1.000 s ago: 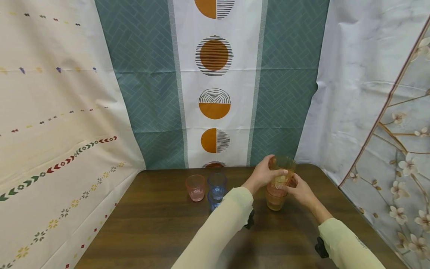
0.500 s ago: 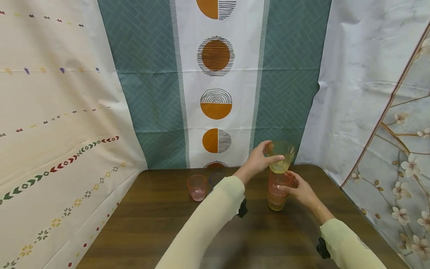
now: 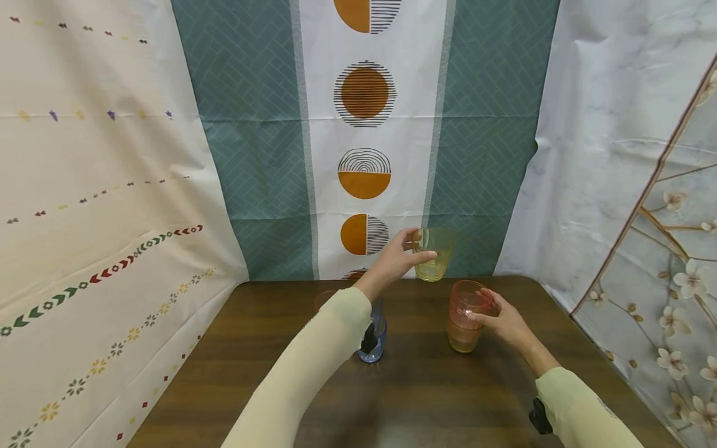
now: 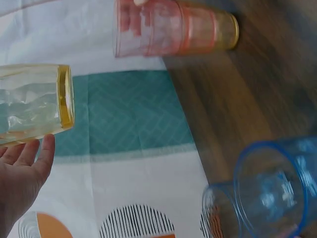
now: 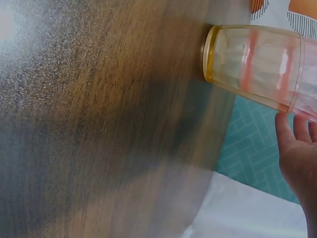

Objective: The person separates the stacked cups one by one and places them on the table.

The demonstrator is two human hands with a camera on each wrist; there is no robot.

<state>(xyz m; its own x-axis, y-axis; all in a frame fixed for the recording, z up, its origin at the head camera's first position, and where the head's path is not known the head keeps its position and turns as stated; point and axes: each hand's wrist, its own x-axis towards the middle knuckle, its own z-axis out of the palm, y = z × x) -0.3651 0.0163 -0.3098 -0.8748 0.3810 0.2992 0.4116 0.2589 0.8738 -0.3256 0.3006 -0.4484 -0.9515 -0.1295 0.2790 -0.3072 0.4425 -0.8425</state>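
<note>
My left hand (image 3: 394,261) holds a clear yellow cup (image 3: 438,254) up in the air by its side, thumb in front and fingers behind. In the left wrist view the thick base of this yellow cup (image 4: 65,96) points toward the table. To the right, a pink cup (image 3: 466,303) sits nested in a second yellow cup (image 3: 462,341) that stands upright on the table. My right hand (image 3: 506,323) grips this stack from the right, around the pink cup. Fingertips of the right hand (image 5: 299,153) show at the pink part in the right wrist view.
Left of the stack stand a blue cup (image 3: 374,345) and another blue cup (image 4: 218,208) behind it, partly covered by my left arm. Another pink cup (image 3: 323,300) is mostly hidden behind the left sleeve. Patterned cloths hang around the brown wooden table (image 3: 420,398).
My left hand has lifted the yellow cup out of the pink one and carried it left, away from the stack. The right hand stays on the stack.
</note>
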